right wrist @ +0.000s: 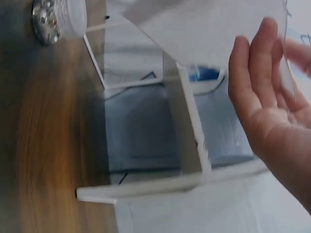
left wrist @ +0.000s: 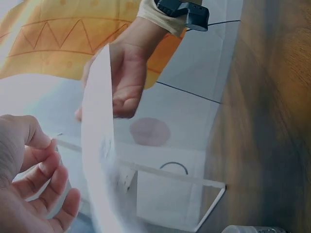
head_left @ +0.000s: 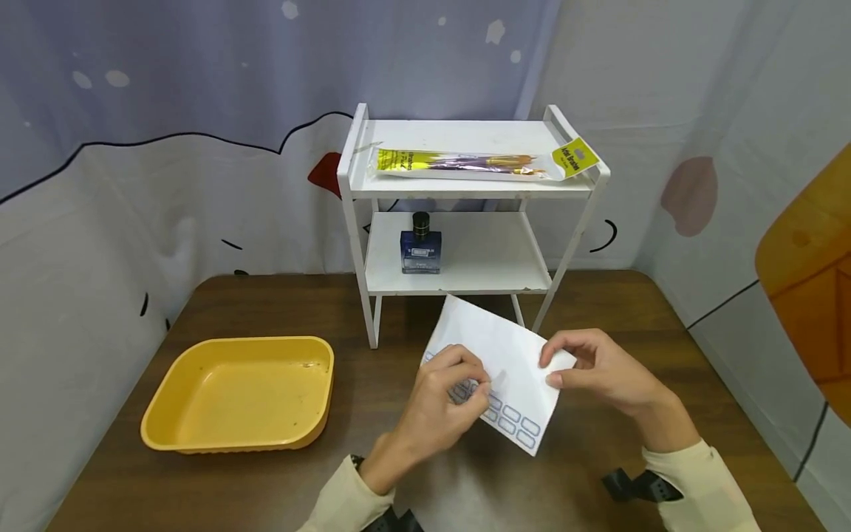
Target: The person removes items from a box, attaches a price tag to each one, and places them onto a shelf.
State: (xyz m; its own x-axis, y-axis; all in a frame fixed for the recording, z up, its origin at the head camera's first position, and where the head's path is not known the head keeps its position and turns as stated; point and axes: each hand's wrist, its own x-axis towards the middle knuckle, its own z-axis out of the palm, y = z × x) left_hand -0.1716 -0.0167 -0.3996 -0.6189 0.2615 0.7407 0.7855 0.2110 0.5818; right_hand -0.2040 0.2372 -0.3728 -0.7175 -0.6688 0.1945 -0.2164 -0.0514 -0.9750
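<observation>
Two hands hold one white sheet above the near middle of a brown table [head_left: 279, 295]. Going from the left, a yellow tray [head_left: 174, 414] sits on the table's left part, well apart from the hands. Right of it and farther back stands a white two-level shelf [head_left: 352, 192]; its top level carries a long clear packet of brushes [head_left: 465, 162] with a yellow label, lying across it, and its lower level holds a small blue bottle [head_left: 420, 251] with a black cap, upright near the left side. Just in front of the shelf's feet, the sheet [head_left: 505, 355] is held tilted, its far corner toward the shelf and its near corner pointing down to the table; a row of small blue-outlined boxes runs along its near left edge. The left hand [head_left: 445, 403] pinches the sheet's left edge, fingers curled over the printed boxes. The right hand [head_left: 598, 369] pinches the sheet's right corner between thumb and curled fingers. Both wrists wear cream sleeves and dark straps. In the left wrist view the sheet [left wrist: 99, 145] shows edge-on between the two hands. In the right wrist view a clear jar [right wrist: 58, 19] with a glittery end lies on the table, near the shelf's foot.
</observation>
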